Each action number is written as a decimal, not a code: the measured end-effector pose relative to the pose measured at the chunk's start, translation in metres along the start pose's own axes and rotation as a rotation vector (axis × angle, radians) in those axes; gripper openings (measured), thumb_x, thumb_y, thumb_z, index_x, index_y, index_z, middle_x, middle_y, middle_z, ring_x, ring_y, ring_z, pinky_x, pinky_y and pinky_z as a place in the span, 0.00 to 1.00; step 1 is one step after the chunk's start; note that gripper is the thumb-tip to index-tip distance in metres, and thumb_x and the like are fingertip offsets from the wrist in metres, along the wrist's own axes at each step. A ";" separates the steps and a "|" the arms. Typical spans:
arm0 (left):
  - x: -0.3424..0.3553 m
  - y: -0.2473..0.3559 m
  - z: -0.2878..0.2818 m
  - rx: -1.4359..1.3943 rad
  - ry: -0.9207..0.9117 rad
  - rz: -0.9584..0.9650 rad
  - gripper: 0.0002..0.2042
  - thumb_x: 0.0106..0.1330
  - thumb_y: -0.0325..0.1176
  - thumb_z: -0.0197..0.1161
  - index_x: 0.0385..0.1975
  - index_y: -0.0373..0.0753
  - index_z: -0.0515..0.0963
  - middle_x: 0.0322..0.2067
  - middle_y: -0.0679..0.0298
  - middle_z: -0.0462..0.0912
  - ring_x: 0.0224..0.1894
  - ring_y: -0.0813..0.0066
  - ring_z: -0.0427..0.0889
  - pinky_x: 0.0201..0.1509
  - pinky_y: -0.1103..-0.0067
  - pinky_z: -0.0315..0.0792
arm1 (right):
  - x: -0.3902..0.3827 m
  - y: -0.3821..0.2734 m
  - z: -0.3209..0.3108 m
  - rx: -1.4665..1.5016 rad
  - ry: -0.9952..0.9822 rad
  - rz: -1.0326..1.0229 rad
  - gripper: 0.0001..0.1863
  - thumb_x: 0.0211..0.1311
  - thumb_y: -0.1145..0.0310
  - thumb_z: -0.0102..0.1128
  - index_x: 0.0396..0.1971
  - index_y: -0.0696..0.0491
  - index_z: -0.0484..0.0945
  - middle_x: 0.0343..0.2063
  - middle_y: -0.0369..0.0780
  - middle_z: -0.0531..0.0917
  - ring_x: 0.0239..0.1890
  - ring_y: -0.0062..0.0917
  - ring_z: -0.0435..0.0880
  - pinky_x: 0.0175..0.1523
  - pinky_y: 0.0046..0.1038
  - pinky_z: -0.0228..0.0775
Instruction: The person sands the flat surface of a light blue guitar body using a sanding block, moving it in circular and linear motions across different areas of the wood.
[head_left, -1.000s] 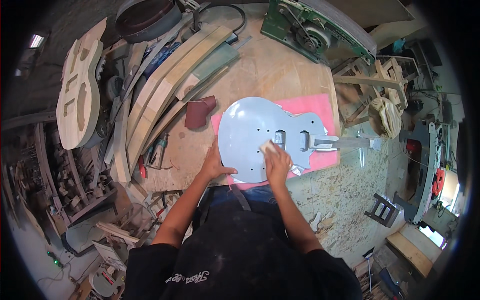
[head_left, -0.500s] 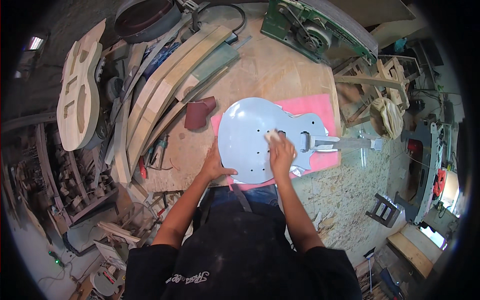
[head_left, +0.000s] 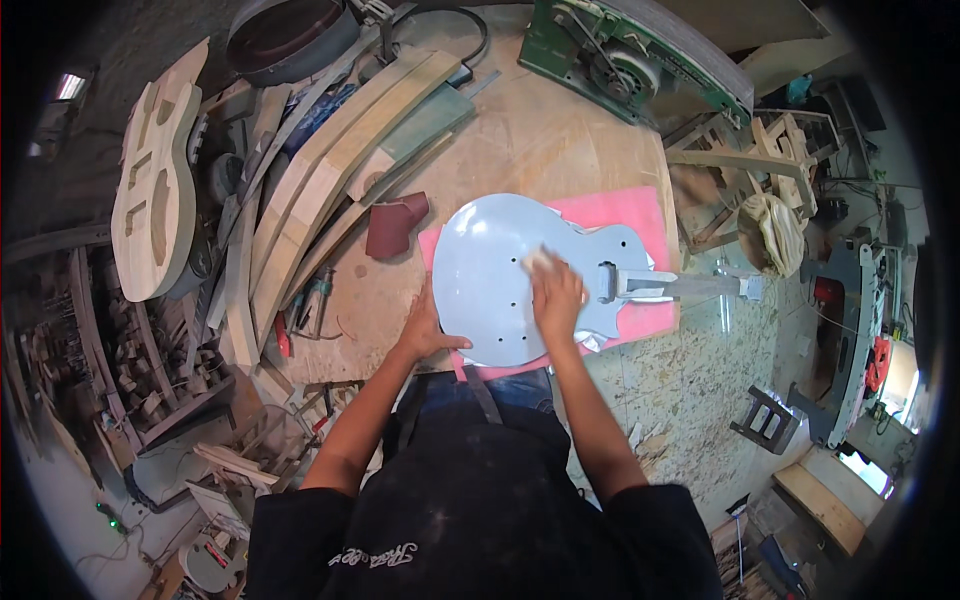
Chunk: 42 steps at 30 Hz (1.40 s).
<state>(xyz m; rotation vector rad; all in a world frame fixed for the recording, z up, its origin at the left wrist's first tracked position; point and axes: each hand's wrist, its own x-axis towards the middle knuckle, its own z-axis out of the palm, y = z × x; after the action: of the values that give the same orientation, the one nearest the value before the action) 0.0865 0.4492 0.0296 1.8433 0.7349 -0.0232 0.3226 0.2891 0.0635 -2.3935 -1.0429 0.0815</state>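
Steady guitar body (head_left: pixel 480 245) at eight o'clock with splayed left hand (head_left: pixel 428 328); rub evenly, grasping pale pad (head_left: pixel 539 262) in right hand (head_left: pixel 560 298).

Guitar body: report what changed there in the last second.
The right hand, gripping a small pale pad, has moved across the guitar body, away from the person. Nothing was grasped or released. The left hand at the body's edge and the maroon sandpaper stayed put.
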 end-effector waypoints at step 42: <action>-0.006 0.008 -0.002 0.138 -0.015 -0.132 0.84 0.27 0.57 0.88 0.80 0.29 0.32 0.81 0.40 0.42 0.83 0.48 0.45 0.84 0.50 0.40 | 0.033 -0.057 0.029 0.049 -0.121 -0.197 0.19 0.66 0.65 0.66 0.56 0.42 0.85 0.61 0.41 0.82 0.61 0.43 0.78 0.65 0.49 0.62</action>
<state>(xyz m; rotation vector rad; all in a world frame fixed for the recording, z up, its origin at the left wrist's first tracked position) 0.0849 0.4460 0.0389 1.9204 0.8616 -0.1763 0.2999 0.3572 0.0709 -2.2530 -1.3123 0.1812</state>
